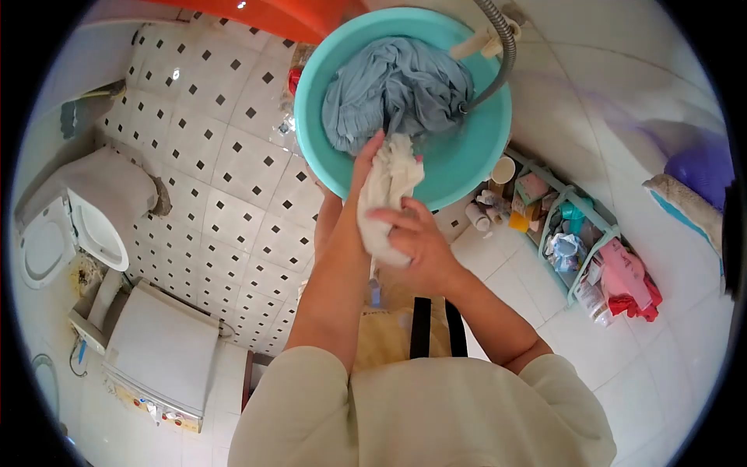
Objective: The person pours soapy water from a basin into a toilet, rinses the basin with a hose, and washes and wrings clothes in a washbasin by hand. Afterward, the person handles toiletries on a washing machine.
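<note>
A crumpled cream cloth (387, 187) hangs at the near rim of a turquoise basin (310, 156). My left hand (366, 162) is closed on it from the left, partly hidden behind it, one fingertip showing near the top. Over the cloth's lower right part lies my right hand (419, 240), its fingers apart and slightly blurred, touching the fabric. Grey-blue wet clothing (397, 82) with a gathered waistband is heaped inside the basin, and some water shows beside it.
A flexible metal hose (507, 58) hangs over the basin's right side. To the right stands a pale green rack (580, 198) with bottles and bags. A toilet (101, 222) and a white lidded appliance (163, 342) stand at left. An orange tub (288, 15) is behind.
</note>
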